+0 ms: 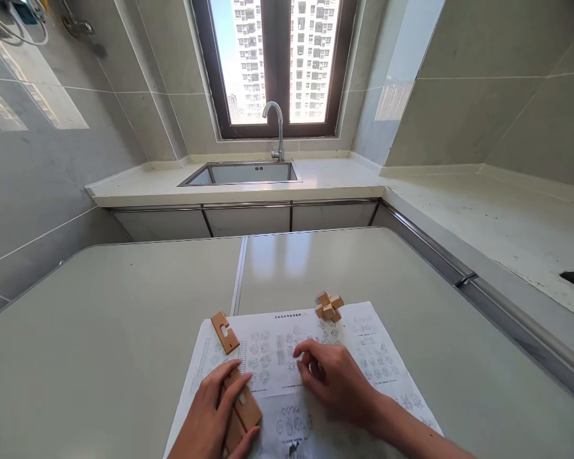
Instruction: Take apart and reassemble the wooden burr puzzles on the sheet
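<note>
My left hand [213, 408] rests over flat wooden puzzle pieces [249, 408], its fingers and thumb closed around their edges. The palm side and part of the wood are hidden under the hand. Just beyond the fingertips a notched wooden puzzle piece [224, 333] lies on the printed instruction sheet [268, 344]. My right hand [332, 376] hovers over or rests on the middle of the sheet; which, I cannot tell. Its fingers are curled in, with nothing visible between thumb and forefinger. A small cross-shaped wooden interlocking puzzle [330, 307] sits at the sheet's far right edge.
The sheet lies on a pale tabletop [100, 338] with a seam [239, 274] running away from me. Beyond it is a white counter [335, 175] with a sink [249, 172] and tap [278, 131] under a window. Another counter [507, 217] runs along the right.
</note>
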`<state>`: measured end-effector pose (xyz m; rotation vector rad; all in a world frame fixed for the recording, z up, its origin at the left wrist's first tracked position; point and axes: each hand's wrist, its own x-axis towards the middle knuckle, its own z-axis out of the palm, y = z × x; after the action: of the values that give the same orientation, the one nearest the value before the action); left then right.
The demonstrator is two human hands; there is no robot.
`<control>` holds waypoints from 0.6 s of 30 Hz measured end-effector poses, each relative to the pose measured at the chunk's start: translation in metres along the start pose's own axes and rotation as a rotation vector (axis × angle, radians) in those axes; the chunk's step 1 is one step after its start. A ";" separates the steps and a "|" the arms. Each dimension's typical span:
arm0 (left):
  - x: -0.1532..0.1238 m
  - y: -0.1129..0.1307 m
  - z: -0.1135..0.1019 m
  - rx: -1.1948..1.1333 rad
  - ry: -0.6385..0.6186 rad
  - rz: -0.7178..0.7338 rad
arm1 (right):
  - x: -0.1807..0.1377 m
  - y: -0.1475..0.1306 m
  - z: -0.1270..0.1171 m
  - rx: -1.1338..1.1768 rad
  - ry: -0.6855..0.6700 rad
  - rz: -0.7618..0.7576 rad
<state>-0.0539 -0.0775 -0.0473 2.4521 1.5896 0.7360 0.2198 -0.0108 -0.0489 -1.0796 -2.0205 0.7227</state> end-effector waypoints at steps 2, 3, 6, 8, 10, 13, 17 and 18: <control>-0.005 -0.008 -0.006 0.012 0.026 -0.102 | 0.000 0.000 0.000 0.003 0.000 -0.007; -0.005 -0.012 -0.008 0.021 0.031 -0.145 | 0.000 0.000 0.000 0.004 0.001 -0.007; -0.002 -0.029 -0.013 0.069 0.026 -0.183 | 0.000 0.000 0.000 -0.002 0.003 -0.010; 0.003 -0.042 -0.016 0.110 0.021 -0.135 | 0.000 0.000 -0.001 -0.008 0.003 -0.011; 0.010 -0.052 -0.018 0.145 0.001 -0.116 | 0.000 -0.001 -0.001 -0.011 0.003 -0.013; 0.022 -0.061 -0.018 0.162 -0.016 -0.131 | 0.001 -0.003 -0.001 -0.009 0.003 -0.017; 0.041 -0.062 -0.016 0.135 -0.024 -0.131 | 0.001 -0.003 -0.002 -0.012 -0.002 -0.017; 0.046 -0.061 -0.015 0.127 -0.036 -0.132 | 0.000 -0.003 -0.002 -0.015 -0.003 -0.019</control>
<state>-0.0963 -0.0126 -0.0412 2.4005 1.8163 0.5846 0.2193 -0.0119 -0.0452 -1.0664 -2.0388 0.7009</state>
